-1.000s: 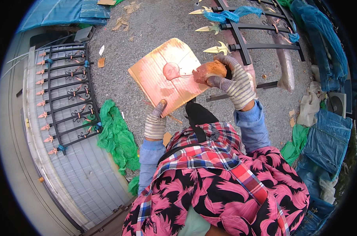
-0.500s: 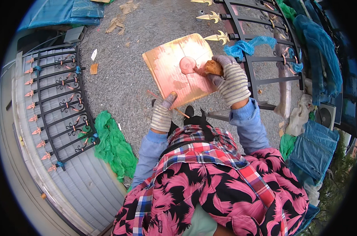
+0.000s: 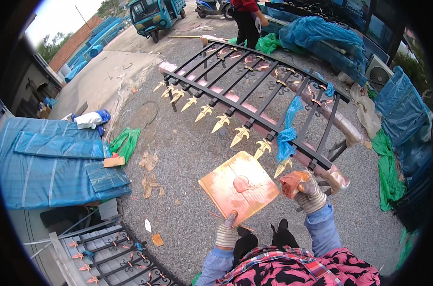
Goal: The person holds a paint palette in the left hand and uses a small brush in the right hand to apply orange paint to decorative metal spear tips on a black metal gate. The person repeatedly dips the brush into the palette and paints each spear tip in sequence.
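My left hand (image 3: 227,234), in a striped work glove, grips the near corner of a cardboard square (image 3: 219,178) smeared with copper-pink paint. A small paint puddle (image 3: 241,184) lies in its middle. A thin stick passes beneath the same hand. My right hand (image 3: 313,194), gloved alike, is closed around a sponge (image 3: 290,185) whose face is stained reddish, held just right of the cardboard and apart from it. Beyond both hands stands a black metal fence panel (image 3: 247,115) with gold spear tips (image 3: 220,123); the nearest tip is close to the sponge.
Pink plastic-wrapped supports (image 3: 338,177) carry the panel. Blue wrap (image 3: 287,136) is tied on it. At lower left lies another black panel (image 3: 114,255) with copper tips. Blue-covered stacks (image 3: 49,167) stand left. A person (image 3: 247,24) and a three-wheeled truck (image 3: 152,16) are farther off.
The view has tilted up and swung, showing the whole fence panel and yard. My right hand has drawn the sponge off the cardboard to the right, toward the gold tips.
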The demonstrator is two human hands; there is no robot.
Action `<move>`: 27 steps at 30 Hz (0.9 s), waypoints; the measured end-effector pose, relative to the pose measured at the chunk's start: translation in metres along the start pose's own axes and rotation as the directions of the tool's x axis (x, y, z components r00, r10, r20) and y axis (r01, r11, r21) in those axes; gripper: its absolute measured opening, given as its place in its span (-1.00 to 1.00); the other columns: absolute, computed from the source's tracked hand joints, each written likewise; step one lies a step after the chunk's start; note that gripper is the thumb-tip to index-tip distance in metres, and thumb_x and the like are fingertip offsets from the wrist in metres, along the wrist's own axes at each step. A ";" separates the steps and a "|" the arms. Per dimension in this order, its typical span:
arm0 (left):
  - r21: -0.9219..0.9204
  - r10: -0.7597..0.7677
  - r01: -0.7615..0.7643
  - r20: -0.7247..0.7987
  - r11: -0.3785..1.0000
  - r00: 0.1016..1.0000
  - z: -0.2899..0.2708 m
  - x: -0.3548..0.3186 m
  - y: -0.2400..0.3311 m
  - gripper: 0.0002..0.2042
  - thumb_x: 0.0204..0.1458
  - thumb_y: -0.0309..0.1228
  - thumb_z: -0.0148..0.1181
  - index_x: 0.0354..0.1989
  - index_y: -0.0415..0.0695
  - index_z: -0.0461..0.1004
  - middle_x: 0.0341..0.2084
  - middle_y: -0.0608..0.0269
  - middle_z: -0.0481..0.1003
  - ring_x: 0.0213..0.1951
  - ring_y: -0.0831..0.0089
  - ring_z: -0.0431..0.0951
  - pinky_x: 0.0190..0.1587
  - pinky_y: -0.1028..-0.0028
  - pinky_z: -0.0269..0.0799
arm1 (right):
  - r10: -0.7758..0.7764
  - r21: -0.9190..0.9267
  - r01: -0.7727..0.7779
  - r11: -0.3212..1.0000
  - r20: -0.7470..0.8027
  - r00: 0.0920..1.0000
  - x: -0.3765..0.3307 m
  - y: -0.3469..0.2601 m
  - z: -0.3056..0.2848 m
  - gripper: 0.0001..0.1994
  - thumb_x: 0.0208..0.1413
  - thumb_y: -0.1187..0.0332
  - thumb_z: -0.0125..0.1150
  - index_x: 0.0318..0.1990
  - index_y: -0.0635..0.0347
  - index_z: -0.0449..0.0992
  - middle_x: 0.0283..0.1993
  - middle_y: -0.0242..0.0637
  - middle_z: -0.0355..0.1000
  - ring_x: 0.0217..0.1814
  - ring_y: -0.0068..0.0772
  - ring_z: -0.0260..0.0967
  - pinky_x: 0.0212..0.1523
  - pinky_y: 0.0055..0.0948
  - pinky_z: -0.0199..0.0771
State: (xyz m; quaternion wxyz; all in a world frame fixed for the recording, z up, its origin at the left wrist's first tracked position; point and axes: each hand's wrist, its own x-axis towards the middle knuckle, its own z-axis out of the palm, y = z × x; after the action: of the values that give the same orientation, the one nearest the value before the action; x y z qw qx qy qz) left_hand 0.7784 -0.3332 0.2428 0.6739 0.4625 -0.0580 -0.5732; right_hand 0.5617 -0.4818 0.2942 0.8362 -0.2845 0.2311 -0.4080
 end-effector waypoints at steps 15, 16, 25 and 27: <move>0.208 -0.326 0.255 0.491 0.944 0.808 0.122 -0.013 -0.038 -0.63 -0.08 -0.48 0.16 -0.08 -0.30 0.26 -0.22 0.17 0.40 -0.17 0.35 0.43 -0.07 0.44 0.37 | -0.524 0.271 0.483 0.833 0.106 0.845 -0.189 0.077 -0.047 -0.30 -0.40 0.37 0.45 0.04 0.09 0.28 0.21 0.19 -0.09 -0.18 -0.16 0.42 -0.21 -0.43 0.48; 0.230 -0.361 0.281 0.512 0.932 0.779 0.135 -0.018 -0.049 -0.62 -0.08 -0.50 0.15 -0.07 -0.30 0.25 -0.21 0.16 0.40 -0.17 0.33 0.43 -0.07 0.43 0.37 | -0.586 0.267 0.548 0.793 0.089 0.806 -0.198 0.076 -0.050 -0.31 -0.39 0.37 0.45 0.03 0.09 0.29 0.22 0.18 -0.11 -0.18 -0.17 0.42 -0.21 -0.43 0.48; 0.533 -0.754 0.546 0.555 0.647 0.352 0.181 -0.101 -0.164 -0.53 -0.05 -0.42 0.14 0.03 -0.32 0.16 -0.09 0.00 0.34 -0.09 0.17 0.39 -0.06 0.34 0.37 | -0.752 0.110 0.762 0.638 -0.123 0.648 -0.295 0.099 -0.054 -0.40 -0.34 0.34 0.40 -0.04 0.17 0.30 0.11 -0.02 0.11 -0.02 -0.23 0.30 -0.12 -0.40 0.39; 0.699 -0.857 0.498 0.449 0.513 0.253 0.185 -0.118 -0.161 -0.57 -0.06 -0.36 0.16 -0.02 -0.24 0.23 -0.19 0.11 0.41 -0.22 0.31 0.45 -0.28 0.44 0.45 | -0.761 0.113 0.785 0.609 -0.196 0.618 -0.298 0.116 -0.057 -0.41 -0.34 0.39 0.40 -0.04 0.15 0.30 -0.03 -0.23 0.31 -0.02 -0.39 0.30 0.01 -0.41 0.27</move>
State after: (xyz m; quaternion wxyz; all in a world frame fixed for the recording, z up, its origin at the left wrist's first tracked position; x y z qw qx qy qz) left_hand 0.5107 -0.3246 0.2895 0.1355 0.2824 -0.2441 -0.9178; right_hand 0.4238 -0.1972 0.2210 0.5838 -0.2494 0.0992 -0.7663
